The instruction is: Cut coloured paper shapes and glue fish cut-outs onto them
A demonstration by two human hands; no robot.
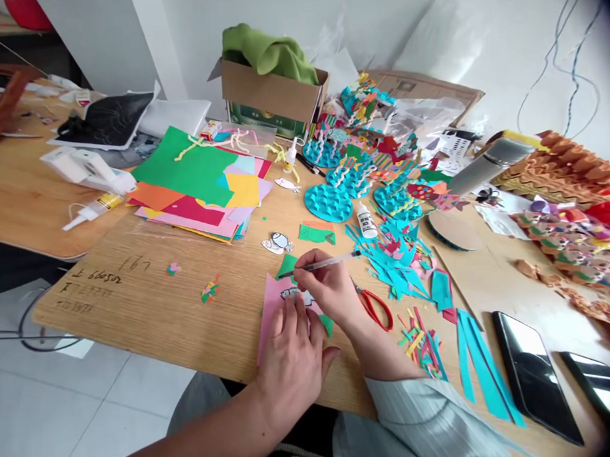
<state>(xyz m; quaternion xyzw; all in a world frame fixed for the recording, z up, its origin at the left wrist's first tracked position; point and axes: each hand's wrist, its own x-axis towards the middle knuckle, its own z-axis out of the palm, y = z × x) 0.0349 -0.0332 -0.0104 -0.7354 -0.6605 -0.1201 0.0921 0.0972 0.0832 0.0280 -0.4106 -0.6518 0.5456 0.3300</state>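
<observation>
Wooden desk: paper scraps, white wall behind.
Pink paper: fish cutout on it.
Left hand: open, pressing the paper.
Right hand: gripping a pen.

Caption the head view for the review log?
Right hand holds a pen over pink paper pressed by the left hand, red scissors beside.

- We take this for a paper-craft workroom, with white walls and a tiled floor.
- We see a wooden surface spread with stacked coloured card.
- We spot red-handled scissors, a white glue bottle and teal paper offcuts.
- We see teal scalloped paper discs crowded among paper cutouts.
- We watch a right hand holding a pen over pink card.
</observation>
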